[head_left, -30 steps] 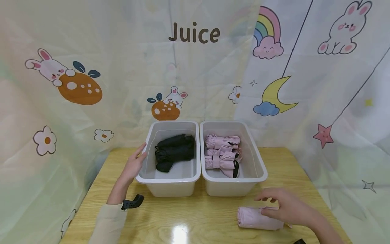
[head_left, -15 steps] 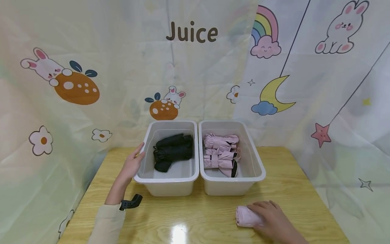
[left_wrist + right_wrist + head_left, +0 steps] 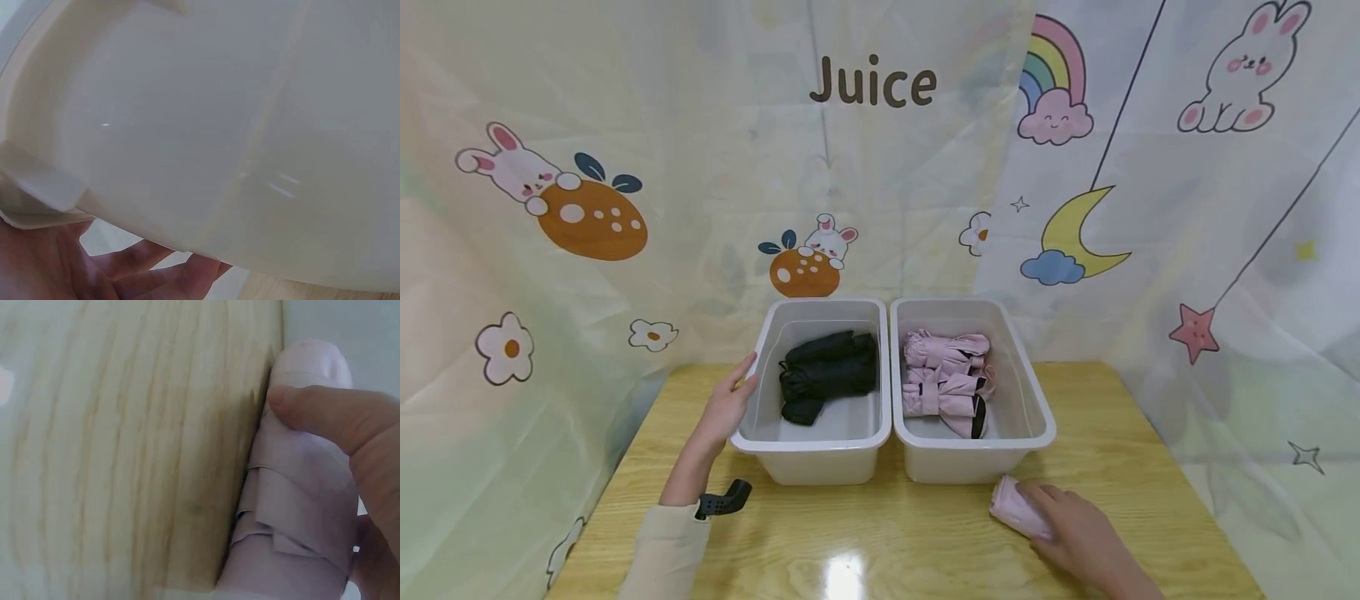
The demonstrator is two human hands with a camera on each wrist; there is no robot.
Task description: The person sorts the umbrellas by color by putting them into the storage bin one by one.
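From the head view, the right hand point(image 3: 1078, 533) is grasping a folded pale pink umbrella point(image 3: 1017, 508) lying on the wooden worktop point(image 3: 880, 542) just before the right bin point(image 3: 972, 454), while the left hand point(image 3: 726, 408), fingers relaxed, is resting against the left bin point(image 3: 752, 383). The left wrist view is showing only that bin's white wall point(image 3: 219, 125) above open fingers point(image 3: 156, 278). The right wrist view is revealing the umbrella's wrapped fabric pleats point(image 3: 294, 506) under the thumb point(image 3: 325, 415).

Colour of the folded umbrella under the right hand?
Pale pink folded umbrella; right wrist view shows it best, gripped by the right hand.
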